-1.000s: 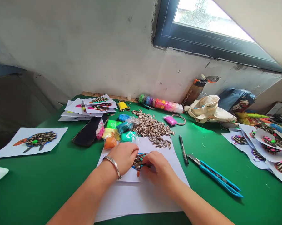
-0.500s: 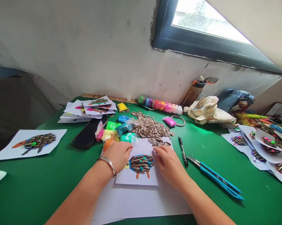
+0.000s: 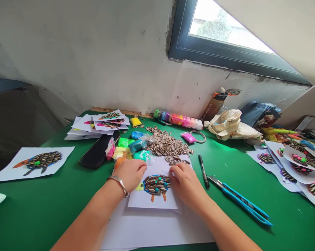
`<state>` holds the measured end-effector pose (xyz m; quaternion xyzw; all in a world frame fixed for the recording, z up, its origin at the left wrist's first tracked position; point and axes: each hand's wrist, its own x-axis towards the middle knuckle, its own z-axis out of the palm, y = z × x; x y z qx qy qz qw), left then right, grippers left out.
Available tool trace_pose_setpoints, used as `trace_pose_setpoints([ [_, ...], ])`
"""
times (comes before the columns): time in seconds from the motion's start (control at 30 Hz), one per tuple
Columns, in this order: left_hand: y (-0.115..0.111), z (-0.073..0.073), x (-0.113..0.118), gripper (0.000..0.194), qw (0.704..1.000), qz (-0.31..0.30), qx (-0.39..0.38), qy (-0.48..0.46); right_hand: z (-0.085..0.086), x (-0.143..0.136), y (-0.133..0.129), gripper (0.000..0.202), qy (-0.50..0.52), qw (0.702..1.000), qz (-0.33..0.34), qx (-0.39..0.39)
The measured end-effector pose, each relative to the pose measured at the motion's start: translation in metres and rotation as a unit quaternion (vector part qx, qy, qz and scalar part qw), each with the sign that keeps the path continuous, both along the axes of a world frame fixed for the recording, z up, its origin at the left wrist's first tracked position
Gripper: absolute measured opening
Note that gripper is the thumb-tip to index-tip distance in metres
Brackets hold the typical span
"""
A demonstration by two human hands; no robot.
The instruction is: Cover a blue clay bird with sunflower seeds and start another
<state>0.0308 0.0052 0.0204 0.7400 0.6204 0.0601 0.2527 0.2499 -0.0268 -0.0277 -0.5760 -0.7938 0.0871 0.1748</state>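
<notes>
A white paper card [image 3: 143, 203] lies on larger white sheets [image 3: 157, 230] in front of me. On it is a bird-like animal made of striped sunflower seeds [image 3: 157, 184], with teal dots, a yellow-green head and two orange legs. My left hand [image 3: 129, 176], a silver bangle at its wrist, is closed at the card's upper left edge. My right hand [image 3: 185, 179] pinches the card's right side with curled fingers; its fingertips are partly hidden. Just beyond the hands are bags of coloured clay [image 3: 123, 152] and a heap of loose sunflower seeds [image 3: 165, 141].
Right of my hand lie a black pen [image 3: 203, 170] and a blue utility knife [image 3: 241, 200]. A phone [image 3: 96, 153] and a stack of seed pictures [image 3: 84, 127] are at the left. Farther back stand a bottle [image 3: 213, 106] and a cloth bag [image 3: 226, 125].
The view has shifted slightly. Both hands stay at the card's sides, and a little more of the animal's yellow-green head shows beside my left hand.
</notes>
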Motion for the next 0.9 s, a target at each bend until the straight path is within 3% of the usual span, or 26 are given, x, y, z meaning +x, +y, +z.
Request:
trace_pose_setpoints([
  [0.33, 0.0, -0.002, -0.001, 0.032, 1.0, -0.003, 0.015, -0.006, 0.001, 0.001, 0.002, 0.013, 0.027, 0.999, 0.006, -0.017],
  [0.57, 0.0, 0.0, 0.0, 0.03, 0.999, 0.02, 0.018, -0.028, 0.002, 0.005, 0.002, 0.012, 0.131, 0.991, 0.006, -0.029],
  [0.73, 0.001, -0.001, 0.001, 0.032, 0.997, 0.055, 0.021, -0.054, 0.005, 0.012, 0.004, 0.012, 0.238, 0.967, -0.033, -0.089],
  [0.9, -0.001, 0.0, 0.005, 0.047, 0.987, 0.101, -0.015, -0.125, 0.008, 0.016, 0.009, 0.018, 0.369, 0.915, -0.061, -0.154],
])
